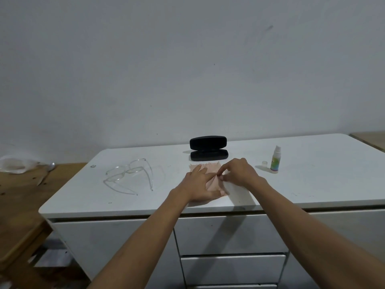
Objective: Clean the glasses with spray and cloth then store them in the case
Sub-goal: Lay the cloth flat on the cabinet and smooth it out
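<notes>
A pale pink cloth (208, 166) lies on the white cabinet top (312, 184), just in front of the open black glasses case (208, 148). My left hand (200, 186) presses flat on the cloth's near part. My right hand (237, 171) pinches a fold of the cloth at its middle. Clear-framed glasses (129, 174) lie unfolded on the cabinet top, well left of both hands. A small spray bottle (275, 158) stands upright at the right, with its clear cap (264, 163) beside it.
A wooden table (20, 195) adjoins the cabinet on the left, holding a plastic bag (16, 164) and a spoon (46, 174). Drawers (229, 234) front the cabinet below the top's near edge. A wall rises behind.
</notes>
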Demonstrator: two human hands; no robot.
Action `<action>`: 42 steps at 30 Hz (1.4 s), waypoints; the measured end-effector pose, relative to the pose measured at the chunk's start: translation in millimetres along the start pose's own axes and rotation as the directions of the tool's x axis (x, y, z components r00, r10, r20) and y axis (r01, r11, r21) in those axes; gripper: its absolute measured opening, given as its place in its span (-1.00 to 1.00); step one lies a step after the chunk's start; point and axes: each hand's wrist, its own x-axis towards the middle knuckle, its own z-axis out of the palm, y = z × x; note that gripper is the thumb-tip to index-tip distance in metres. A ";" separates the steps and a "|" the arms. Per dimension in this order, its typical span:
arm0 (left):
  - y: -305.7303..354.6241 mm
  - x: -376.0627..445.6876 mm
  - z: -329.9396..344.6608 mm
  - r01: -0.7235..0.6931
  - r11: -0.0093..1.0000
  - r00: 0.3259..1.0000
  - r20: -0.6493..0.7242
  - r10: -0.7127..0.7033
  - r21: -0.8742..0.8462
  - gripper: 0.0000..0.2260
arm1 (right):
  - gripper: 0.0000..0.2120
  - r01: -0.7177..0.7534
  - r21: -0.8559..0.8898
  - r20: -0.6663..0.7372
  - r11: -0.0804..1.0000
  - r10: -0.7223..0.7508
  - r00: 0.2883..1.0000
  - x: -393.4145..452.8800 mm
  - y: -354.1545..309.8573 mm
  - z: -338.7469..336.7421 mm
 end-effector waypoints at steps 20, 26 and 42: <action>-48.7 -20.7 -1.7 0.103 0.995 0.991 -0.090 -0.102 0.002 -0.25 | -0.27 -0.003 0.037 0.292 0.999 -0.008 0.956 -2.8 -7.4 -18.7; -54.9 -29.4 -8.7 0.102 0.994 0.994 -0.036 -0.101 0.046 -0.07 | -0.22 0.115 -0.150 0.463 0.982 -0.034 0.886 -4.8 -17.7 -16.0; -100.0 -82.2 -52.8 0.197 0.976 0.939 -0.269 -0.213 -0.088 -0.26 | -0.67 0.233 0.127 0.014 0.964 -0.237 0.971 8.6 -79.4 10.2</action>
